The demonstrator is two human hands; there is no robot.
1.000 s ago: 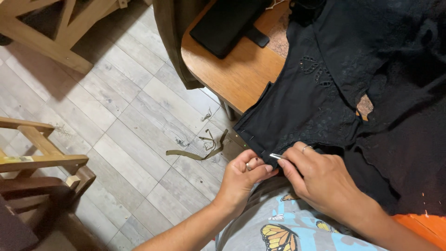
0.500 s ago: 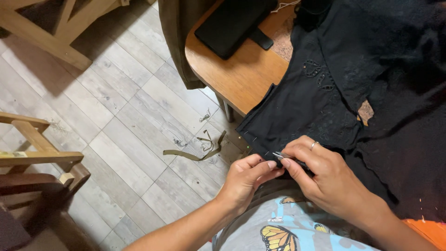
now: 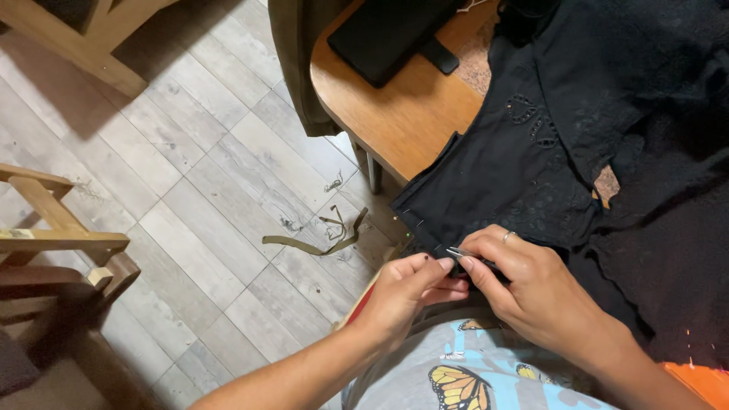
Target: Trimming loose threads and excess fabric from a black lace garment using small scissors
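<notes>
The left hand [image 3: 406, 292] pinches the near edge of a black garment [image 3: 531, 167] between thumb and fingertips, its grip pressed together on the cloth. Just right of it the right hand [image 3: 531, 292], with a ring on one finger, pinches a thin metal tool [image 3: 465, 254]; the tool's tip lies at the cloth edge and its far end is hidden under the fingers, so its kind is hard to make out. The two hands touch at the fingertips. Small pins seem to stand along the hem left of the hands, too small to be sure.

The garment spreads from the person's lap up onto a round-cornered wooden desk [image 3: 395, 114], draping over its near right edge; its right part runs out of the frame. It has embroidered cut-out work near the middle and a gap through which a light brown surface shows. On the far side of the desk lies a flat black object [image 3: 387, 34], cut off at the top. An olive cloth [image 3: 292, 61] hangs at the desk's left side.

The floor [image 3: 190, 175] is of pale grey wood-look planks. On it, left of the hands, lies an olive strip of fabric [image 3: 315, 243] with loose threads around it. Wooden furniture frames [image 3: 53, 228] stand at the left and far left, only partly in view. The lap shows a light shirt with a butterfly print [image 3: 459, 383], and an orange patch [image 3: 702, 380] is at the near right corner.
</notes>
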